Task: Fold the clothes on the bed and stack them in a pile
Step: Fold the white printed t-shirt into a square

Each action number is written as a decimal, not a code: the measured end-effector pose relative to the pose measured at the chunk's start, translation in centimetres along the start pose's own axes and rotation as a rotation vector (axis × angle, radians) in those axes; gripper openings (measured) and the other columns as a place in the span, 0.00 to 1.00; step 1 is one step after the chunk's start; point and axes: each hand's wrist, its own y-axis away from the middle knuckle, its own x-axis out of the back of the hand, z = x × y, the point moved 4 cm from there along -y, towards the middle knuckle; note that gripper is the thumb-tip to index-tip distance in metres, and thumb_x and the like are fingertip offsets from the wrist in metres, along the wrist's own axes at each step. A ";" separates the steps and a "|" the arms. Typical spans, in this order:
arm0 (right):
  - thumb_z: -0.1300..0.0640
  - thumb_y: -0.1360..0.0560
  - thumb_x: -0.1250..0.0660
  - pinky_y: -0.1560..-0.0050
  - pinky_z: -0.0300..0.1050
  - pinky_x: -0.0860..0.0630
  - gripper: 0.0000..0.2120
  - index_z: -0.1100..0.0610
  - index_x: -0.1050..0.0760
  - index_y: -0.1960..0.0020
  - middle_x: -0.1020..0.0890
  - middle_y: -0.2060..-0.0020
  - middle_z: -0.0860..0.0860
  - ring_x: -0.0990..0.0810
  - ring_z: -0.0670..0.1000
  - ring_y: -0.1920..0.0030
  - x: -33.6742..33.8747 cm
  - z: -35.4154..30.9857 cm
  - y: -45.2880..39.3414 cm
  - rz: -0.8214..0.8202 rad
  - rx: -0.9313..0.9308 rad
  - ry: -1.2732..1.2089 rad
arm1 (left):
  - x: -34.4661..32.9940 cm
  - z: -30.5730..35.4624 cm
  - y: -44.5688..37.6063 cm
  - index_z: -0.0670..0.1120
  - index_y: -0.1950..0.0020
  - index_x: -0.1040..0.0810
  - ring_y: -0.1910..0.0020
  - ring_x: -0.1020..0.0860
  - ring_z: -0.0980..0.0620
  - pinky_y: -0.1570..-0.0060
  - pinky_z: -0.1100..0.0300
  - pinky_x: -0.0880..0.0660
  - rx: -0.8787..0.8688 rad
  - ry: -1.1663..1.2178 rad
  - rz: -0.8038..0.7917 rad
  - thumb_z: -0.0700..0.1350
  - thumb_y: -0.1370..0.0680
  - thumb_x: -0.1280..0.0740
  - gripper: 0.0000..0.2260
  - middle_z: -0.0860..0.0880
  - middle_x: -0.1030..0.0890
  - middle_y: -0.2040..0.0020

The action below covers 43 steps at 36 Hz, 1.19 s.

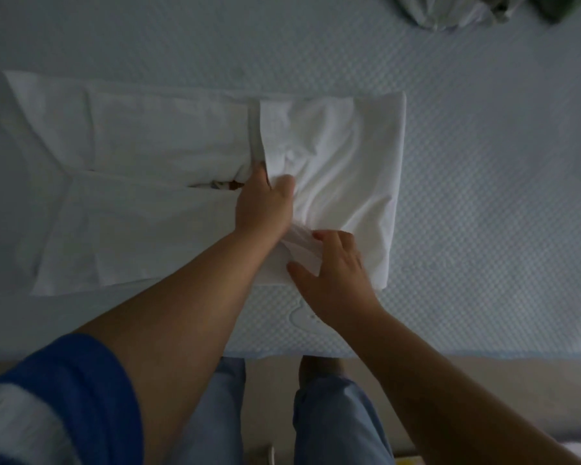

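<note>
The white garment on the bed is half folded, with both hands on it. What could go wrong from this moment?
1. The left hand bunches the white garment at the fold, so creases there could get pressed in.
2. The right hand pinches only a small edge near the front; it may slip and the folded part may open.
3. The garment lies close to the bed's front edge and could slide off.

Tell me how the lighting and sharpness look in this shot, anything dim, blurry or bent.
Head view: dim, flat, bluish light without glare; the white cotton garment shows the brightest; the crumpled green-and-white clothes at the top edge look soft and dark; the blue sleeve is blurred up close; wide-angle distortion curves the pale textured bed cover's near edge.
</note>
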 end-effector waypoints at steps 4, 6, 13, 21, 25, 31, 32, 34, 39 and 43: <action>0.43 0.28 0.35 0.30 0.51 0.47 0.23 0.49 0.31 0.35 0.44 0.27 0.50 0.49 0.52 0.29 -0.7 -0.1 0.6 0.097 0.088 0.136 | -0.1 -0.4 0.3 0.44 0.38 0.27 0.42 0.26 0.42 0.52 0.59 0.35 0.028 0.011 -0.023 0.47 0.22 0.41 0.15 0.43 0.23 0.40; 0.45 0.28 0.34 0.33 0.46 0.43 0.18 0.49 0.28 0.40 0.38 0.30 0.50 0.44 0.53 0.30 -1.2 -0.3 0.4 0.051 0.073 0.030 | -0.1 -0.4 0.3 0.43 0.37 0.27 0.41 0.27 0.42 0.50 0.58 0.34 0.037 0.008 -0.024 0.46 0.22 0.42 0.15 0.42 0.23 0.39; 0.56 0.26 0.32 0.58 0.36 0.25 0.10 0.54 0.26 0.45 0.23 0.50 0.42 0.23 0.41 0.58 -1.2 -2.3 2.1 0.044 0.297 -0.283 | 0.5 0.5 0.7 0.42 0.39 0.27 0.44 0.25 0.42 0.49 0.57 0.31 -0.081 -0.023 0.024 0.45 0.21 0.43 0.13 0.43 0.22 0.43; 0.57 0.27 0.32 0.48 0.39 0.28 0.16 0.57 0.27 0.41 0.26 0.45 0.51 0.26 0.48 0.48 3.4 2.2 -0.3 0.420 0.155 -0.140 | 5.8 2.4 3.1 0.38 0.42 0.25 0.48 0.23 0.39 0.51 0.56 0.34 -0.489 -0.171 0.202 0.48 0.24 0.39 0.16 0.38 0.19 0.48; 0.52 0.27 0.34 0.34 0.52 0.35 0.25 0.56 0.35 0.32 0.36 0.36 0.52 0.36 0.53 0.35 3.5 4.9 -2.4 0.314 -0.016 -0.066 | 6.3 -1.2 0.7 0.43 0.44 0.23 0.47 0.23 0.43 0.57 0.60 0.34 -0.158 -0.145 0.102 0.45 0.23 0.37 0.11 0.43 0.19 0.48; 0.49 0.27 0.34 0.41 0.44 0.35 0.31 0.54 0.42 0.28 0.39 0.34 0.51 0.35 0.49 0.38 2.7 6.5 -3.2 0.326 -0.093 -0.188 | 5.3 -3.5 -1.7 0.48 0.51 0.20 0.54 0.21 0.49 0.58 0.61 0.31 0.082 -0.008 -0.062 0.48 0.30 0.32 0.09 0.50 0.19 0.56; 0.48 0.27 0.34 0.42 0.44 0.34 0.32 0.55 0.42 0.28 0.38 0.34 0.50 0.34 0.48 0.41 2.7 6.8 -3.3 0.345 -0.146 -0.246 | 5.3 -3.4 -1.7 0.49 0.49 0.20 0.54 0.21 0.50 0.57 0.61 0.30 0.079 0.017 -0.084 0.48 0.33 0.32 0.14 0.51 0.19 0.55; 0.48 0.26 0.35 0.45 0.44 0.34 0.29 0.56 0.39 0.30 0.35 0.36 0.50 0.33 0.46 0.44 2.8 7.5 -3.5 0.357 -0.247 -0.318 | 5.4 -3.2 -1.6 0.48 0.45 0.23 0.53 0.22 0.51 0.56 0.61 0.30 0.047 0.013 -0.112 0.47 0.37 0.33 0.21 0.52 0.20 0.52; 0.46 0.26 0.36 0.63 0.39 0.33 0.14 0.51 0.33 0.44 0.27 0.57 0.42 0.27 0.44 0.59 1.8 8.5 -3.5 0.200 -0.355 -0.345 | 6.0 -3.5 -0.9 0.48 0.38 0.28 0.55 0.25 0.57 0.61 0.74 0.33 -0.095 -0.050 0.068 0.38 0.30 0.34 0.21 0.57 0.24 0.51; 0.46 0.24 0.38 0.68 0.37 0.36 0.09 0.50 0.32 0.49 0.27 0.60 0.42 0.28 0.42 0.61 1.6 9.0 -3.4 0.133 -0.353 -0.362 | 5.9 -3.5 0.1 0.49 0.35 0.29 0.54 0.25 0.56 0.58 0.71 0.34 -0.150 -0.061 0.208 0.40 0.28 0.35 0.22 0.54 0.23 0.50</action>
